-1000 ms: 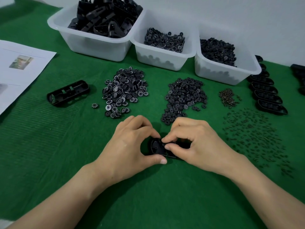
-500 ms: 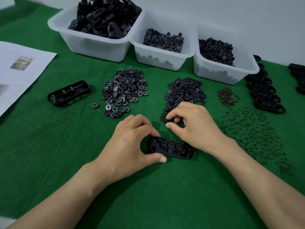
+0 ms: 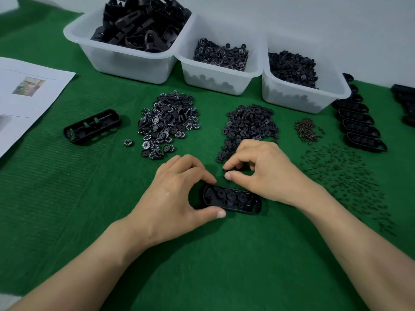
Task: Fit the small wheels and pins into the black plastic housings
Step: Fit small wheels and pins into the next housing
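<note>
Hidden: fingertips of right hand [image 3: 267,169] curled over near edge of plain wheel pile [image 3: 249,124]; a wheel between them, cannot tell.
Cut off: paper sheet [image 3: 27,95] at left edge; dark parts [image 3: 405,104] at right edge.
Left hand [image 3: 177,196]: thumb and forefinger clamped on left end of housing [image 3: 232,198].
Housing: flat on green cloth [image 3: 67,198], between both hands, wheels inside.
Pins [image 3: 345,180]: scattered right of right hand.
Room: white wall [image 3: 314,23] behind three bins [image 3: 224,79].
</note>
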Available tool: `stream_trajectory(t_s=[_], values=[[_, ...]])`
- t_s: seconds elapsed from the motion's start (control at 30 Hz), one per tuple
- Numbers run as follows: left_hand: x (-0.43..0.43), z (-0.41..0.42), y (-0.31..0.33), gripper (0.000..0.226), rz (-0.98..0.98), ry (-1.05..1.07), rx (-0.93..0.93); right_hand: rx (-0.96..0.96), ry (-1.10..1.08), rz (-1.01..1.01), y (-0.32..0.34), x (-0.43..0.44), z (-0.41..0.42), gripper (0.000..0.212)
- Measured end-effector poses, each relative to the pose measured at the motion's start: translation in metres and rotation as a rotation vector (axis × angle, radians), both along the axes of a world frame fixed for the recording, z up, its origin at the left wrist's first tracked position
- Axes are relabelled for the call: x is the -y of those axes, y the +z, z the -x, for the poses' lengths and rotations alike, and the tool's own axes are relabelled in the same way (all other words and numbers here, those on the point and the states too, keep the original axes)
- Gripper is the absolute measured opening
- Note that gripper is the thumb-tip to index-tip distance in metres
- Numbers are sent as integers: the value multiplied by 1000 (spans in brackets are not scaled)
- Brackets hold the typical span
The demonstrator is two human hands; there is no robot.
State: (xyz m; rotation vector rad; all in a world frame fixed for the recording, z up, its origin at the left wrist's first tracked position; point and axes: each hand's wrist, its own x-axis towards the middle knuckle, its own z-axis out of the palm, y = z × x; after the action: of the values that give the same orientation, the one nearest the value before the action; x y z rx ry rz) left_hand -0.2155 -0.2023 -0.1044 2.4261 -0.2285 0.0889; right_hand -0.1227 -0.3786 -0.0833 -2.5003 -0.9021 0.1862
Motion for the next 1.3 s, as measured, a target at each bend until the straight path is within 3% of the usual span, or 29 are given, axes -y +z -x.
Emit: stream_trajectory(t_s=[0.27,0.53,0.77,1.13,1.2,1.3], values=[[0,0,0,51,-2,-2,-6,24,-34,-34,-3,2,3,17],[1,0,1,45,7,-1,-3,37,-23,-46,-2,-2,7,5],[0,-1,0,45,8,-1,10,-100,110,-140,13,22,25,10],[-1,-1,0,48,26,-7,-2,90,181,-1,8,21,31,12],[-1,-1,0,48,25,-8,-1,14,140,-46,12,22,24,17],[-1,-1,1,51,26,-9,-6,83,-6,-86,10,17,7,21]])
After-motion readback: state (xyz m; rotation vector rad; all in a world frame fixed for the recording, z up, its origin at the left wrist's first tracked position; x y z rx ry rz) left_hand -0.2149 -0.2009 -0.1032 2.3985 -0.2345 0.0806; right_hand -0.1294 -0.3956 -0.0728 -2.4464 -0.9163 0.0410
